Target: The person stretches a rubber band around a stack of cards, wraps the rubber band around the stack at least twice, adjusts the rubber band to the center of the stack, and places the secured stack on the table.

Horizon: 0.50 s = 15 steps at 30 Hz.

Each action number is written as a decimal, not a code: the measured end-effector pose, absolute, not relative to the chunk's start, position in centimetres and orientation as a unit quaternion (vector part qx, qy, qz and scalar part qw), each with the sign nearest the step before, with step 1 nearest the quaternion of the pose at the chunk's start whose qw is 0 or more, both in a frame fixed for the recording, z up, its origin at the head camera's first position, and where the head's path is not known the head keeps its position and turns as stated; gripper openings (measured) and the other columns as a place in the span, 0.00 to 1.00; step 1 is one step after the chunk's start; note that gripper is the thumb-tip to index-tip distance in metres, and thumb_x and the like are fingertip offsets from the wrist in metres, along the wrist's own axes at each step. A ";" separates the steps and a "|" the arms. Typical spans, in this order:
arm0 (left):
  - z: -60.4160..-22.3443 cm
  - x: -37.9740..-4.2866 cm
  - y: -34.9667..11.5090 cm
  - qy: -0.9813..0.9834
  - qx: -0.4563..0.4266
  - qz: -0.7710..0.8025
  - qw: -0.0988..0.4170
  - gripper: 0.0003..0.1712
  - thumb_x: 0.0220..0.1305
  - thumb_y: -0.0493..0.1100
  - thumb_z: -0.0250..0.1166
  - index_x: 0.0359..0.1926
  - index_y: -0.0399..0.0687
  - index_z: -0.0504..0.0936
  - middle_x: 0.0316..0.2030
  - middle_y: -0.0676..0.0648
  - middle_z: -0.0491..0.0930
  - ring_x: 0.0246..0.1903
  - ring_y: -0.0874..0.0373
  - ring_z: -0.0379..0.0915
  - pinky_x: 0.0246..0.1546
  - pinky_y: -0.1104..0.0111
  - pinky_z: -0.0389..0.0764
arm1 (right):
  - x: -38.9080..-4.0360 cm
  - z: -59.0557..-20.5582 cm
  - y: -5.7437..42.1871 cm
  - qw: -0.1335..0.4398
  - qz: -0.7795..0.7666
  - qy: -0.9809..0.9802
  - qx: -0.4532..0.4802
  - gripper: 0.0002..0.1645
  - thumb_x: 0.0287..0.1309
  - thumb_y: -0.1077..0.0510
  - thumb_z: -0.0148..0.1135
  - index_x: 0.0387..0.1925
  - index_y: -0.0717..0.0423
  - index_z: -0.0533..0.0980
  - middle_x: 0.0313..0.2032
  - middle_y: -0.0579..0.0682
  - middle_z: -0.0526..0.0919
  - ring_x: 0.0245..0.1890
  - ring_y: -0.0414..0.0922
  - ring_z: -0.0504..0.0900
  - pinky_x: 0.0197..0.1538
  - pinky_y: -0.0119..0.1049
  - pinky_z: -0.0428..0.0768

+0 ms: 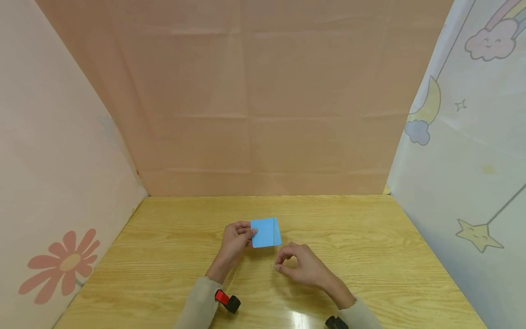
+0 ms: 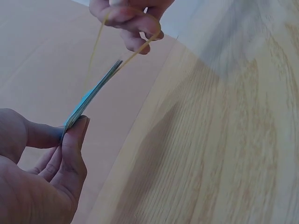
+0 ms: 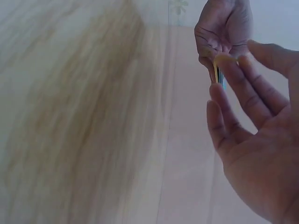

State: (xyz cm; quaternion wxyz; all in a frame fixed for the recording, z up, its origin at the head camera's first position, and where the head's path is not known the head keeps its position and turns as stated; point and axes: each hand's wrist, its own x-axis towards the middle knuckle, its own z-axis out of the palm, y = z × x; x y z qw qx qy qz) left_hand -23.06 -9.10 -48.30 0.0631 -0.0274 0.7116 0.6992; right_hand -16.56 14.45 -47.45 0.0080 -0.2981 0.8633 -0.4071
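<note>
My left hand (image 1: 233, 244) pinches a thin stack of blue cards (image 1: 263, 233) by its left edge, thumb on the front face, above the wooden table. Seen edge-on in the left wrist view, the stack (image 2: 93, 95) slants upward and shows several layers. A thin yellow rubber band (image 1: 274, 232) runs around the stack near its right side. The fingers of my right hand (image 1: 306, 267) hook the band and stretch it out from the cards towards me. In the left wrist view the stretched rubber band (image 2: 137, 54) forms a loop over those fingers.
The wooden table (image 1: 370, 256) lies beneath both hands. A peach-coloured backdrop (image 1: 246, 100) rises at its far edge. Pale walls with printed flower and star pictures stand at the left and right. A black-and-red strap (image 1: 226, 299) sits on the left wrist.
</note>
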 end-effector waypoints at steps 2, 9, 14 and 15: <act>-48.4 -23.1 -9.1 0.714 -0.029 0.697 0.062 0.14 0.70 0.34 0.69 0.52 0.29 0.80 0.34 0.44 0.87 0.25 0.61 0.79 0.29 0.69 0.85 | -16.4 -47.4 14.6 0.010 -0.413 0.857 -0.309 0.06 0.66 0.56 0.71 0.34 0.40 0.83 0.38 0.33 0.86 0.45 0.32 0.81 0.54 0.41 0.83; -48.3 -23.1 -9.1 0.717 -0.036 0.693 0.064 0.15 0.69 0.35 0.69 0.53 0.30 0.81 0.33 0.45 0.88 0.25 0.61 0.80 0.30 0.67 0.85 | -16.3 -47.4 15.1 0.006 -0.446 0.820 -0.357 0.13 0.59 0.71 0.64 0.35 0.52 0.86 0.43 0.44 0.89 0.54 0.45 0.84 0.64 0.42 0.82; -48.1 -22.9 -8.8 0.714 -0.034 0.696 0.065 0.15 0.69 0.34 0.70 0.52 0.29 0.81 0.32 0.46 0.87 0.24 0.62 0.78 0.30 0.67 0.85 | -16.8 -47.4 15.2 -0.020 -0.452 0.794 -0.405 0.11 0.65 0.70 0.65 0.35 0.52 0.87 0.39 0.45 0.89 0.48 0.46 0.86 0.57 0.37 0.85; -48.1 -22.8 -8.8 0.714 -0.032 0.696 0.065 0.15 0.69 0.34 0.70 0.52 0.29 0.81 0.32 0.47 0.87 0.24 0.62 0.78 0.30 0.66 0.85 | -16.9 -47.4 15.2 -0.020 -0.454 0.791 -0.409 0.11 0.67 0.69 0.65 0.35 0.52 0.87 0.38 0.46 0.89 0.46 0.43 0.85 0.54 0.36 0.85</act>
